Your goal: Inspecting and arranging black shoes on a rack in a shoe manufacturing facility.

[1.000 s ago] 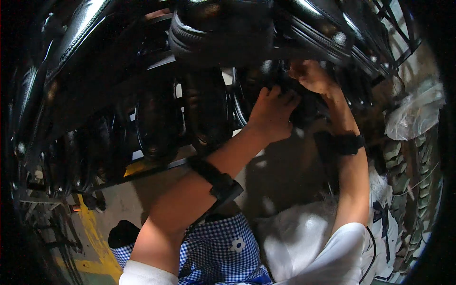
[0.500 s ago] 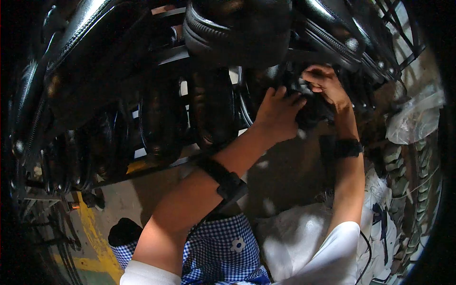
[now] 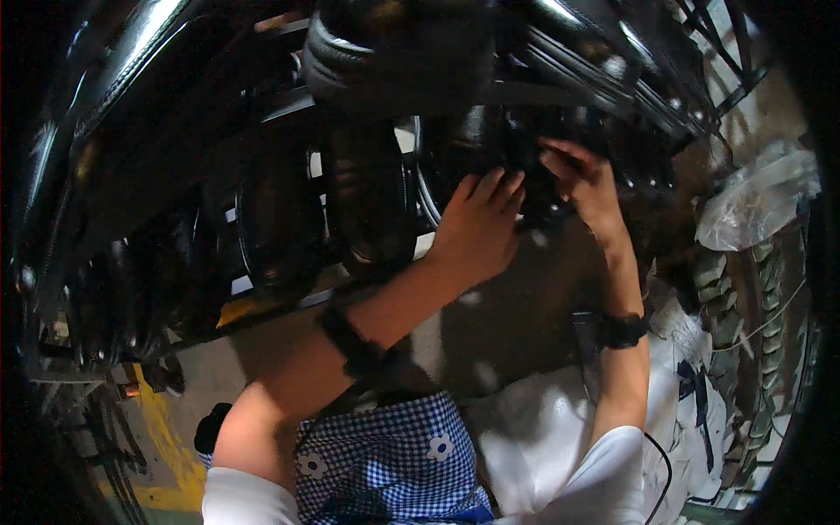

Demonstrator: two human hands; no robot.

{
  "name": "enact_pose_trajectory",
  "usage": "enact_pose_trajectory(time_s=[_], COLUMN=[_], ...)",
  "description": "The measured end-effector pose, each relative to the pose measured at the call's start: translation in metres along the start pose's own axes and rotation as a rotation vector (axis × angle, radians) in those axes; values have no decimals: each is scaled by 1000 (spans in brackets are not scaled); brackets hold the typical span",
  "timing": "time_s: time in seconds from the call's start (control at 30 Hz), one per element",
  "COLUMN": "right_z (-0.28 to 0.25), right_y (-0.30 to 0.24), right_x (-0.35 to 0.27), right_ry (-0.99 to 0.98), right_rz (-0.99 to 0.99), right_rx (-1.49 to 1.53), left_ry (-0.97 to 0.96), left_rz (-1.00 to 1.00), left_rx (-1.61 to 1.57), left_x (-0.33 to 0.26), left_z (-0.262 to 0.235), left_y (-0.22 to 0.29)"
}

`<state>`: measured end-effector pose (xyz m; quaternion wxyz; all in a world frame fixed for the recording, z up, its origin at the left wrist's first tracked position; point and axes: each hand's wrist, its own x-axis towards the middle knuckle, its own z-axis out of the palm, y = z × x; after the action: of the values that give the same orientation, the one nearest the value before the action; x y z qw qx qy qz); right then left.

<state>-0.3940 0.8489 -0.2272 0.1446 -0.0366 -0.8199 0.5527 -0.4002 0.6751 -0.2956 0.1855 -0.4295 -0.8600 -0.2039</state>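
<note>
Two bare hands worked at the far side, right of centre, below an upper row of glossy black leather shoes (image 3: 398,52) on a dark metal rack (image 3: 289,109). The left hand (image 3: 477,226) lay palm down, fingers partly spread at the near end of a shiny black rounded shoe (image 3: 461,140) on the lower level; whether it gripped or merely touched could not be told. The right hand (image 3: 588,185) was just to the right, fingers bent; shadow hid its fingertips, so a hold could not be told either. More dark shoes (image 3: 372,197) stood in line to the left. Both forearms wore black fabric straps (image 3: 350,343). Near centre: a blue-and-white checked cloth apron (image 3: 381,455) with white flower patches. Near right: a bulky white sack (image 3: 534,429). Far right: a crumpled clear plastic bag (image 3: 757,197). Near left: a yellow painted floor line (image 3: 166,429).
</note>
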Motion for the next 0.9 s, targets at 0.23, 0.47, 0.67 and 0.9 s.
enact_pose_trajectory(time_s=[0.23,0.47,0.67,0.9], right_z=[30,20,22,37], right_y=[14,1,16,18], right_x=[43,60,71,62], right_ry=[-205,-463,-463,-132], right_rz=[-425,164,-301,-594], right_rx=[-665,-170,-607,-890], left_ry=[9,67,111,150], left_rz=[-9,8,19,14], left_rx=[-28,-11,-30,-41], left_x=[-34,-39,-38,-41], left_z=[-14,-8,-4,-6], left_y=[3,-1,-1,-3])
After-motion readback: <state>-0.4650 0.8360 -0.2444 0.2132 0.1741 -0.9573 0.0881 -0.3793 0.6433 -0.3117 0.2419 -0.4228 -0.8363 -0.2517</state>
